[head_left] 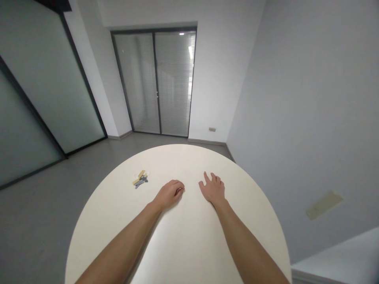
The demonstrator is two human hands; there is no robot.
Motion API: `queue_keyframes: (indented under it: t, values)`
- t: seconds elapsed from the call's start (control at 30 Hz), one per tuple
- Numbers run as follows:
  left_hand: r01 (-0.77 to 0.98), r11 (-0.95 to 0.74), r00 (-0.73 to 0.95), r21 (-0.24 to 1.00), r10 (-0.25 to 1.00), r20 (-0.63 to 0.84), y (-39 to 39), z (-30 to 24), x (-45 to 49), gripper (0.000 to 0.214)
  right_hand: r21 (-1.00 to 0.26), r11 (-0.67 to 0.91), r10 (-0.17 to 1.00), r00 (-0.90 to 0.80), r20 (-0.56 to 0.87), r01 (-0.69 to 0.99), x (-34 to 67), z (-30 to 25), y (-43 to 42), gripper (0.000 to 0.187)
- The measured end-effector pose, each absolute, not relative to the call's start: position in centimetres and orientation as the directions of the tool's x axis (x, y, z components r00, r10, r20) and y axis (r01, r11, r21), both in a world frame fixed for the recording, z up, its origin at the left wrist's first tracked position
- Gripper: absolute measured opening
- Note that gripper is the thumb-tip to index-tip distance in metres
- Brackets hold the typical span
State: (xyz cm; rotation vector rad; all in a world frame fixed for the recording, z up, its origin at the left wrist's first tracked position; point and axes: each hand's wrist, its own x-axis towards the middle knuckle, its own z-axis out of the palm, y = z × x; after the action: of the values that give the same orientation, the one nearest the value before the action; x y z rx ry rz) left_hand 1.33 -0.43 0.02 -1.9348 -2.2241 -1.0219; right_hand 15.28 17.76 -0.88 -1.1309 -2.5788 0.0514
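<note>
My left hand (pixel 171 194) rests near the middle of the white round table (pixel 183 244), its fingers curled in and the thumb close to the fingertips. Whatever those fingertips hold, if anything, is too small to make out. To the right, apart from it, my right hand (pixel 213 189) lies palm down on the tabletop with its thumb and index finger spread and nothing in it. A small pile of flat yellowish and grey pieces (pixel 141 180) sits on the table left of my left hand; their kind is too small to tell.
The table's curved far edge faces a glass door (pixel 154 83) with blinds. Frosted glass panels (pixel 44 75) stand at the left, beyond grey floor (pixel 35 221). A plain wall (pixel 308 98) with a pale plate (pixel 324 205) runs close on the right.
</note>
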Motion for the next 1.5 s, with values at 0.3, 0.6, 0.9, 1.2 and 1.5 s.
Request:
queue_keyframes:
  t: [0.3, 0.6, 0.9, 1.2, 1.5]
  values:
    - [0.885, 0.023, -0.238, 0.465, 0.881, 0.410, -0.6, 0.0, 1.3, 0.020, -0.195, 0.654, 0.754, -0.609, 0.245, 0.731, 14.9, -0.2, 18.6, 0.062]
    - [0.882, 0.033, -0.252, 0.471, 0.876, 0.411, -0.6, 0.0, 1.3, 0.019, -0.261, 0.639, 0.769, -0.586, 0.255, 0.724, 14.9, -0.1, 19.1, 0.063]
    - [0.880, 0.036, -0.255, 0.474, 0.877, 0.407, -0.6, -0.1, 1.3, 0.020, -0.208, 0.647, 0.759, -0.596, 0.262, 0.734, 14.8, -0.6, 19.2, 0.064]
    - [0.905, 0.220, -0.389, 0.364, 0.774, 0.500, -0.5, -0.1, 0.3, 0.017, -0.247, 0.686, 0.725, -0.615, 0.311, 0.684, 15.2, -0.8, 19.1, 0.055]
    - [0.624, 0.737, -0.721, 0.259, 0.415, 0.555, -2.3, -1.5, -2.7, 0.043, -0.266, 0.820, 0.573, -0.745, 0.342, 0.508, 15.3, -0.8, 17.3, 0.037]
